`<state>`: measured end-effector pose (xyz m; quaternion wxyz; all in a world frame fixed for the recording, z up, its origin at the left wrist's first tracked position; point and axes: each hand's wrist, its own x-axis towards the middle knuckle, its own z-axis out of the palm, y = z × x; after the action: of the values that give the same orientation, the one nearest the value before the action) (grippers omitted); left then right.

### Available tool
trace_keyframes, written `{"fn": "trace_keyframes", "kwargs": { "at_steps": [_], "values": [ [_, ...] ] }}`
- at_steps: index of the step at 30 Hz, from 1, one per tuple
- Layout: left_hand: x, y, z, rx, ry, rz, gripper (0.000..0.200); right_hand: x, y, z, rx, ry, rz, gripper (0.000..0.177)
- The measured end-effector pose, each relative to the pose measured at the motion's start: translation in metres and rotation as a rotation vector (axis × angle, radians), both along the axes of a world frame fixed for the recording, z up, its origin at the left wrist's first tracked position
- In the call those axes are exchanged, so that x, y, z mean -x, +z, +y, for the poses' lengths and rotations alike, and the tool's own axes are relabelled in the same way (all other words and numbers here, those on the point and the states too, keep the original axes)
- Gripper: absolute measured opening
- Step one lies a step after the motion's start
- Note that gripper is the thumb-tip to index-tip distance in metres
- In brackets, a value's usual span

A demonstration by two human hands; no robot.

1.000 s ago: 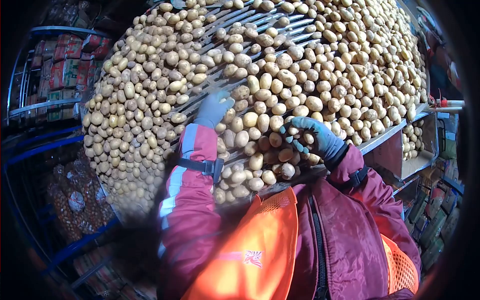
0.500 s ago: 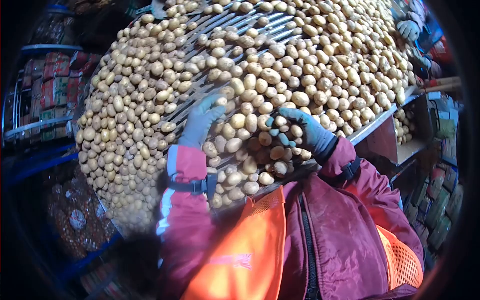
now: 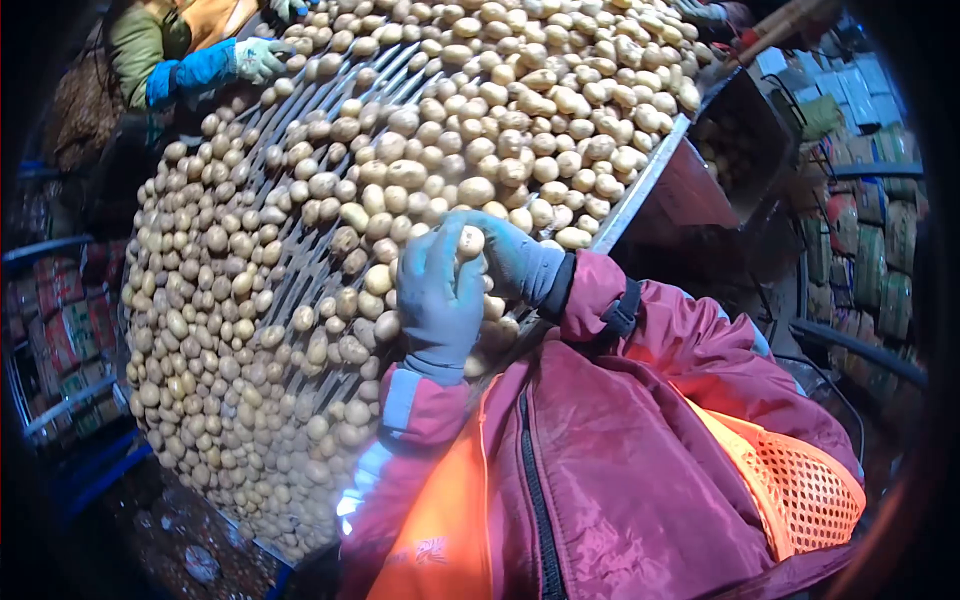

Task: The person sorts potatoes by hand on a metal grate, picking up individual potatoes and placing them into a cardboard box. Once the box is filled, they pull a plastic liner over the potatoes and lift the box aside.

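My left hand and my right hand, both in grey-green gloves, meet above the near edge of a potato-covered slatted table. A small pale potato shows between them, with the left fingers and thumb around it and the curled right fingers against it. The right fingertips are partly hidden behind the left hand. Loose potatoes surround both hands, round to oval and light brown, some with darker skins. Bare metal slats show to the left of my hands.
A metal rim borders the table on the right, beside an open box with potatoes inside. A co-worker's gloved hand reaches in at the far left; another gloved hand is at the far right. Stacked filled bags stand at right.
My hands have come together around a potato; before, the left lay apart and the right held several. The view has turned, bringing a co-worker in at upper left.
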<state>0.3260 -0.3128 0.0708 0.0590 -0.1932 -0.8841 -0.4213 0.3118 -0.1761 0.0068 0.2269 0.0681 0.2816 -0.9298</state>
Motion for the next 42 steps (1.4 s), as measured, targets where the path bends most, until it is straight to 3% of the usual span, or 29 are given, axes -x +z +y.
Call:
{"fn": "trace_keyframes", "kwargs": {
  "at_steps": [1, 2, 4, 6, 8, 9, 10, 12, 13, 14, 16, 18, 22, 26, 28, 29, 32, 34, 36, 38, 40, 42],
  "values": [
    [-0.002, -0.006, 0.008, -0.026, -0.017, 0.024, 0.048, -0.004, 0.001, 0.002, -0.253, -0.078, 0.095, 0.013],
    [-0.003, -0.008, 0.014, -0.026, -0.031, 0.024, 0.048, -0.005, 0.002, 0.011, -0.254, -0.093, 0.093, 0.013],
    [-0.004, -0.008, 0.026, 0.047, -0.040, 0.169, 0.049, -0.002, 0.011, 0.027, 0.389, 0.020, -0.354, 0.014],
    [-0.004, -0.007, 0.038, 0.043, -0.058, 0.120, 0.050, -0.010, -0.012, 0.034, 0.383, -0.050, -0.293, 0.019],
    [-0.003, -0.003, 0.052, 0.061, -0.080, 0.110, 0.050, -0.024, -0.004, 0.045, -0.092, -0.258, 0.206, 0.056],
    [0.000, -0.005, 0.059, 0.059, -0.115, 0.136, 0.050, -0.027, -0.006, 0.056, -0.745, -0.366, 0.574, 0.036],
    [0.000, -0.005, 0.067, 0.064, -0.132, 0.141, 0.050, -0.029, -0.009, 0.067, -0.743, -0.385, 0.572, 0.036],
    [-0.001, -0.005, 0.086, 0.044, -0.190, 0.104, 0.049, -0.035, -0.013, 0.088, -0.522, -0.304, 0.521, 0.045],
    [-0.001, -0.005, 0.095, 0.055, -0.231, 0.086, 0.056, -0.037, -0.017, 0.095, 0.063, -0.252, -0.016, 0.041],
    [-0.002, -0.002, 0.104, 0.062, -0.253, 0.086, 0.056, -0.035, -0.031, 0.102, 0.070, -0.273, -0.016, 0.041],
    [0.000, 0.006, 0.120, 0.044, -0.263, 0.055, 0.055, -0.023, -0.022, 0.122, 0.410, -0.189, -0.277, 0.040],
    [0.005, -0.001, 0.127, -0.004, -0.221, -0.007, 0.049, -0.039, 0.008, 0.157, 0.315, -0.117, -0.428, 0.054],
    [0.017, -0.016, 0.151, 0.154, -0.196, 0.016, 0.048, -0.049, -0.024, 0.225, 0.487, -0.101, -0.167, 0.059],
    [0.032, -0.051, 0.192, 0.286, -0.281, 0.012, 0.057, -0.066, -0.007, 0.305, 0.378, -0.348, -0.143, 0.057],
    [0.036, -0.077, 0.211, 0.388, -0.338, 0.095, 0.063, -0.077, -0.001, 0.339, 0.157, -0.585, -0.091, 0.057],
    [0.033, -0.073, 0.228, 0.443, -0.371, 0.140, 0.062, -0.085, -0.008, 0.363, 0.272, -0.573, -0.106, 0.057],
    [0.036, -0.092, 0.260, 0.408, -0.488, 0.064, 0.068, -0.126, -0.006, 0.418, 0.014, -0.728, -0.025, 0.060],
    [0.031, -0.105, 0.273, 0.433, -0.441, 0.144, 0.072, -0.153, 0.021, 0.440, 0.180, -0.897, -0.057, 0.034],
    [0.032, -0.108, 0.278, 0.426, -0.431, 0.178, 0.070, -0.160, -0.027, 0.469, -0.444, -1.076, 0.674, 0.026],
    [0.026, -0.099, 0.286, 0.444, -0.407, 0.166, 0.065, -0.214, -0.107, 0.511, -0.933, -1.183, 0.567, 0.020],
    [0.024, -0.096, 0.289, 0.450, -0.370, 0.148, 0.062, -0.228, -0.037, 0.522, -0.191, -1.266, 0.452, 0.026],
    [0.024, -0.092, 0.291, 0.457, -0.364, 0.129, 0.059, -0.192, -0.083, 0.574, -0.190, -1.650, 1.138, 0.029]
  ]
}}
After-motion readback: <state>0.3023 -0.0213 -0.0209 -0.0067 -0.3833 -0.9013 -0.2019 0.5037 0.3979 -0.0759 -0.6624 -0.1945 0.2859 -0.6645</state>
